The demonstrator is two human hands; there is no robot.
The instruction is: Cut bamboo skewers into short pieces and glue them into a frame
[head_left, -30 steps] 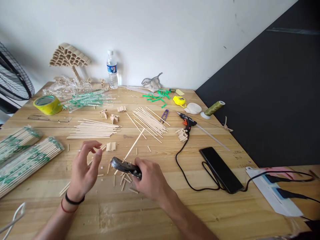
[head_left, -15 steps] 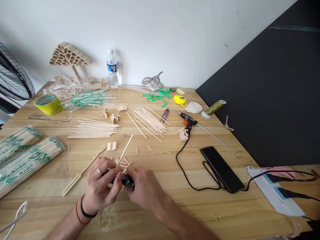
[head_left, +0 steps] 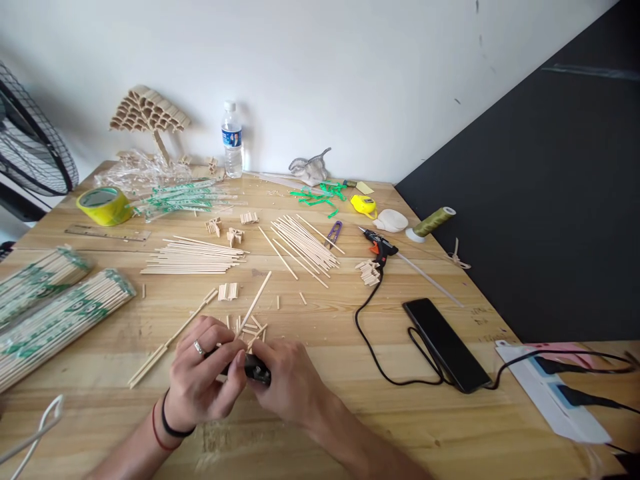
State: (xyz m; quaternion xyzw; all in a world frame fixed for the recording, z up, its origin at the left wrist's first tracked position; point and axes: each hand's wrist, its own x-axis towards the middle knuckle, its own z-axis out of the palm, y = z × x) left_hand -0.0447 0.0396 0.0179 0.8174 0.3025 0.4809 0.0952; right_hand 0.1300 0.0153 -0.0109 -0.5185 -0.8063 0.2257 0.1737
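My left hand, with a ring and two wristbands, is closed around a thin wooden stick that points up and away, slanting right. A black tool lies across both hands, its kind mostly hidden by fingers. The fingers of my right hand are closed on its right end. Just beyond my fingers lie several short cut stick pieces. A small bundle of short pieces sits past my left hand, near a long joined stick.
Two loose stick piles lie farther back. Bagged sticks are at left. A glue gun, its cord and a black phone are at right, near a power strip. A water bottle stands at the back.
The view has shifted slightly, so the table things appear a little farther right. Both hands keep nearly the same grip, and more of the short pieces shows beyond them.
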